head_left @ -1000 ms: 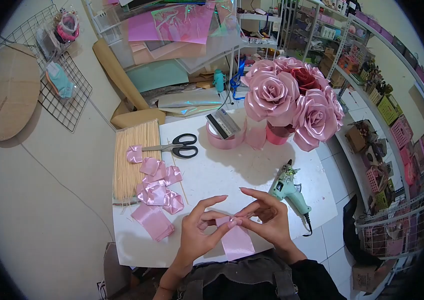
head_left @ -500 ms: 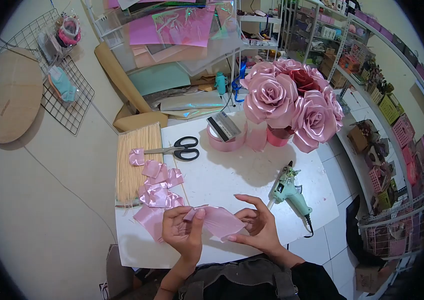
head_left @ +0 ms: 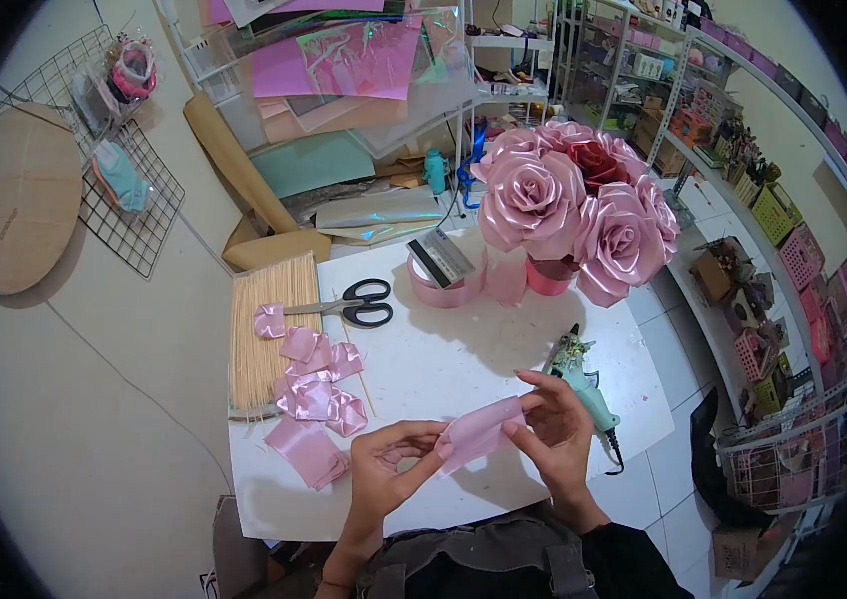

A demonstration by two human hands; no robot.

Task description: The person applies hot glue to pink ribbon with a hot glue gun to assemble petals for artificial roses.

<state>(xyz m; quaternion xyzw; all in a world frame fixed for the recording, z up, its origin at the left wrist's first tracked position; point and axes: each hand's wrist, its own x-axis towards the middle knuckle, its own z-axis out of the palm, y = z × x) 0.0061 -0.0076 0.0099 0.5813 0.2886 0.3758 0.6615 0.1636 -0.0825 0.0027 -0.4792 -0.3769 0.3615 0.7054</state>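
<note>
A piece of pink satin ribbon is stretched between my two hands above the front of the white table. My left hand pinches its left end between thumb and fingers. At the right end, my right hand grips it, with thumb below and fingers behind. The upper edge of the ribbon looks folded or rolled over. Left of my left hand lie flat cut ribbon pieces. Above them is a cluster of shaped ribbon petals. Beyond my right hand rests a mint-green glue gun.
Black-handled scissors lie partly over a bundle of wooden sticks. A ribbon roll has a card-like object on top. Large pink satin roses stand in a pink pot at the back right. Shelves line the right wall.
Both hands have moved right with the ribbon piece. It has turned so its right end is higher, and my right fingers have closed onto that end.
</note>
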